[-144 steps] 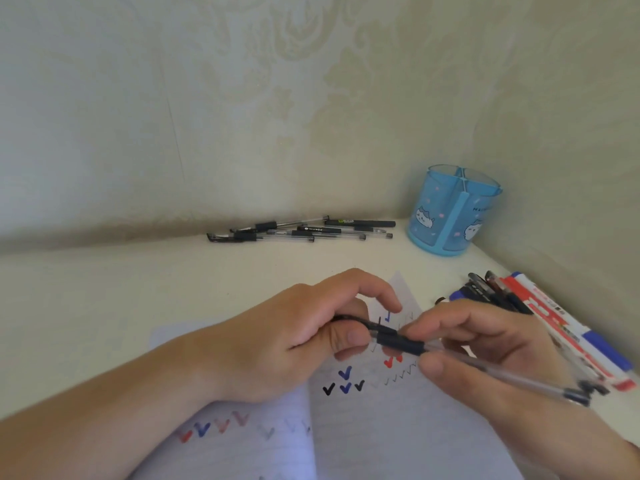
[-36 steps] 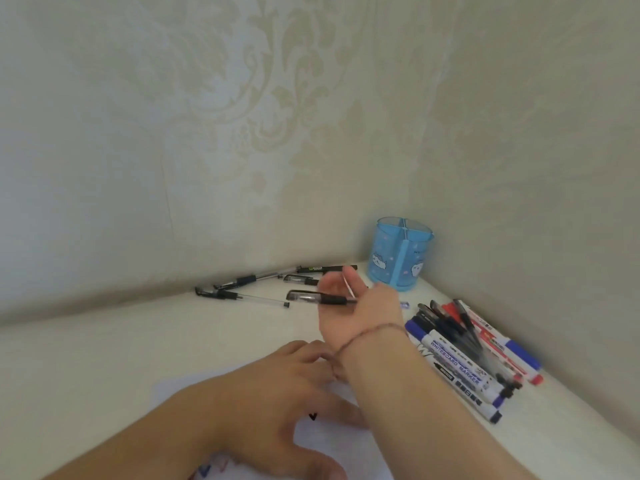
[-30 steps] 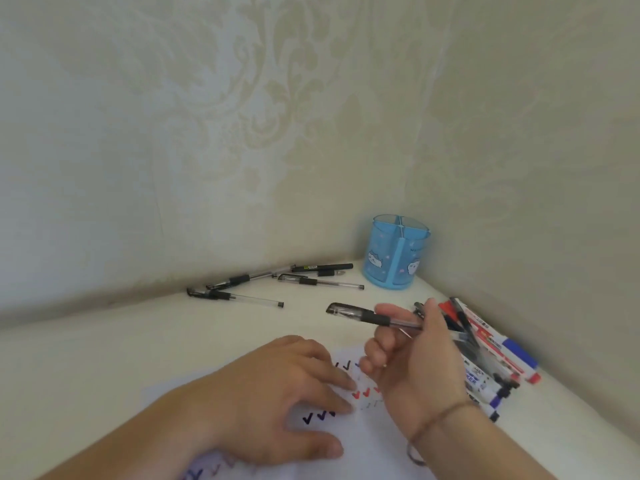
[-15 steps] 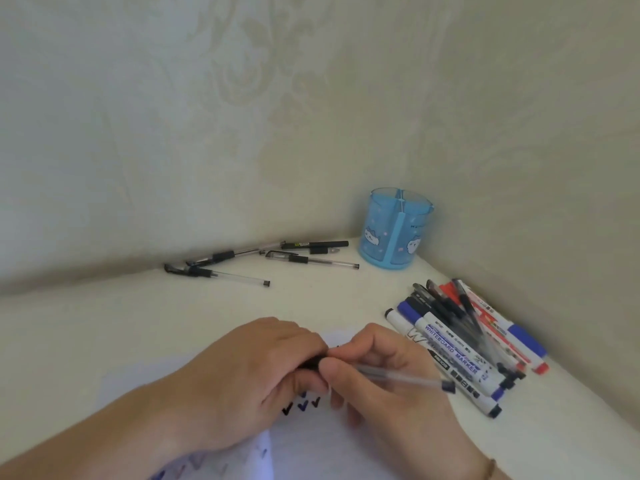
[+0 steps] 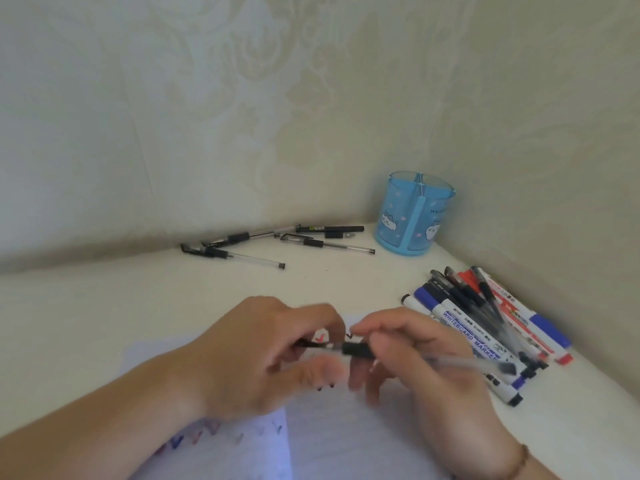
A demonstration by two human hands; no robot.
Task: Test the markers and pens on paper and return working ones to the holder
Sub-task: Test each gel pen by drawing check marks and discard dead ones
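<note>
My right hand [image 5: 412,355] grips a clear gel pen [image 5: 446,361] by its black grip, the barrel pointing right. My left hand [image 5: 263,355] pinches the pen's black cap [image 5: 313,344] at the tip end, just left of the grip. Both hands hover over the open notebook paper [image 5: 346,441], which carries red, blue and black tick marks. The blue translucent holder [image 5: 414,214] stands in the far corner and looks empty.
Several black gel pens [image 5: 277,242] lie along the back wall left of the holder. A pile of whiteboard markers and pens [image 5: 485,327] lies to the right against the side wall. Walls close the desk at the back and on the right.
My right hand took a pen from the back row and brought it over the paper. My left hand left the paper and now pinches the cap, which has slid partly off the tip.
</note>
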